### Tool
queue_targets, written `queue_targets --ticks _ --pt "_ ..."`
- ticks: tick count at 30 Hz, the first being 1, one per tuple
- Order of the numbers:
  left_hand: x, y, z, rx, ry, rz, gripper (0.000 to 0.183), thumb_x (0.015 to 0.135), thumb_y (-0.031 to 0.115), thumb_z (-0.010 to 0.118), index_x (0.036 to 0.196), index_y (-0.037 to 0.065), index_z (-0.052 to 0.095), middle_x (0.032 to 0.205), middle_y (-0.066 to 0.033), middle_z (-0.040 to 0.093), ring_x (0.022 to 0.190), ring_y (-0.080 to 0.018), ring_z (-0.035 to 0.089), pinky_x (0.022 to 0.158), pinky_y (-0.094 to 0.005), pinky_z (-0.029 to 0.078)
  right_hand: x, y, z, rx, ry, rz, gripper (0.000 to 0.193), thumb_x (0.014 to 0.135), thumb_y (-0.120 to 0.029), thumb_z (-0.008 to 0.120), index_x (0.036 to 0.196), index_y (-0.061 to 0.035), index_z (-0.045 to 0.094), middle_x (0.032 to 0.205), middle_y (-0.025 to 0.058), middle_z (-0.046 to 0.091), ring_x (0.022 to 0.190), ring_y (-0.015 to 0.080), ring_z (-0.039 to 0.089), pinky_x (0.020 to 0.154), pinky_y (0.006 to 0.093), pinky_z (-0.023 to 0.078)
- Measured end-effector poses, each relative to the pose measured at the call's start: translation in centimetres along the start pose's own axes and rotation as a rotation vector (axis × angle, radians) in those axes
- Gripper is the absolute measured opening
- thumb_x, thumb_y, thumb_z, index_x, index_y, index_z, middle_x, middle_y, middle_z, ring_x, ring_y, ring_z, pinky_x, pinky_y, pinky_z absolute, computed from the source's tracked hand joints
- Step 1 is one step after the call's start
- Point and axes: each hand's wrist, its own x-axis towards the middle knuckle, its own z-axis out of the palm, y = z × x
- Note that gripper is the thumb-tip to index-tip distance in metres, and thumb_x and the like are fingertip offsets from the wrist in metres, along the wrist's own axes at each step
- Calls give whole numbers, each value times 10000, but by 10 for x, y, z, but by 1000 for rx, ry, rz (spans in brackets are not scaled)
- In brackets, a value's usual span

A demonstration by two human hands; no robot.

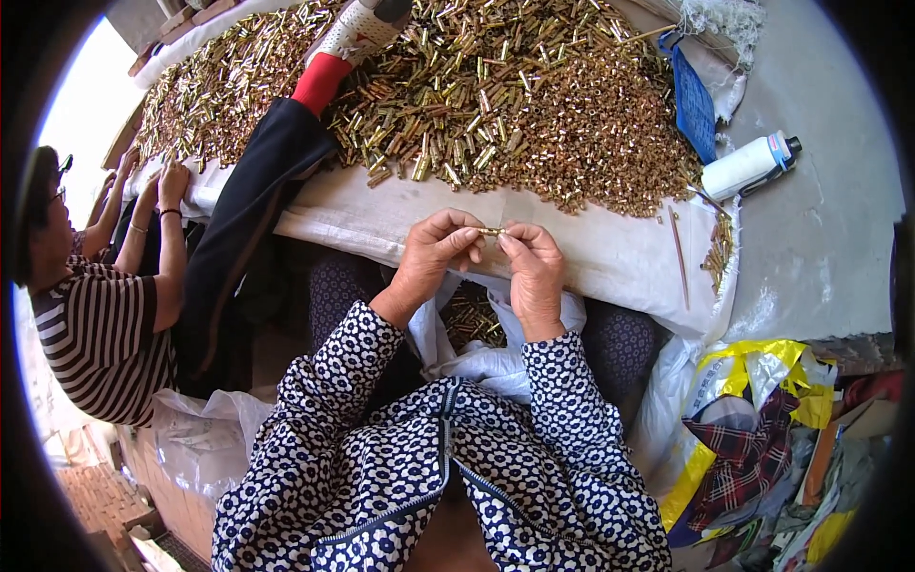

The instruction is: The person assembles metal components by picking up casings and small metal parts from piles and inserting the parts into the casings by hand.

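Before you spreads a worktop [610, 257] draped in a white cloth, and on it lies a broad heap of small brass tubes [505, 95], longer pieces toward the middle and short stubby ones packed toward the right. A dark trouser leg with a red sock and a white shoe [357, 29] rests across the heap from the upper left. At your left a second person in a striped shirt [100, 334] leans over the far end of the same worktop, both hands at the pile there. To your right, a yellow and white sack [753, 381] sits open with plaid cloth bundled inside it. In your lap, just under your hands, a white plastic bag [477, 357] gapes open and holds a small heap of the same brass pieces. On the grey surface at the right lies a white bottle [748, 167] on its side, a blue cloth [694, 100] just beyond it. A thin stick [679, 257] lies on the cloth near a few loose tubes at the worktop's right edge.

Your left hand [434, 257] and right hand [534, 272] meet above the bag's mouth, at the worktop's near edge. Each grip is clenched, fingertips pinching one small brass tube [492, 231] between them, one hand at each end.
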Motion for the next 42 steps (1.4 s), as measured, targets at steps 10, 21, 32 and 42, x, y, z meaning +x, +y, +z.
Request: queue_targets --ticks 10,21,32,42 --pt "14 -11 10 1058 -24 502 109 780 79 540 868 21 512 735 -99 561 625 -217 580 526 -315 469 11 3 -17 -1218 -124 -526 105 667 52 569 747 -3 529 816 113 572 725 251 561 661 330 464" --pt "26 -7 10 955 27 493 68 845 84 459 887 32 474 770 -123 546 597 -264 555 511 -338 451 48 -44 -59 -1654 194 -602 146 719 -40 580 863 -34 556 908 121 556 868 287 531 759 369 448" --pt "74 33 -43 1713 5 608 125 742 40 502 859 40 545 836 -117 502 705 -299 554 593 -390 440 44 -42 -49 -1640 69 -611 59 710 -30 539 767 -44 530 794 113 559 778 295 538 687 391 456" --pt "44 16 -33 1352 -81 535 87 745 70 567 826 39 567 786 -106 563 690 -254 575 620 -334 460 35 -39 -42 -1691 -1 -663 83 697 -22 530 773 -47 553 803 116 573 758 310 539 655 391 458"
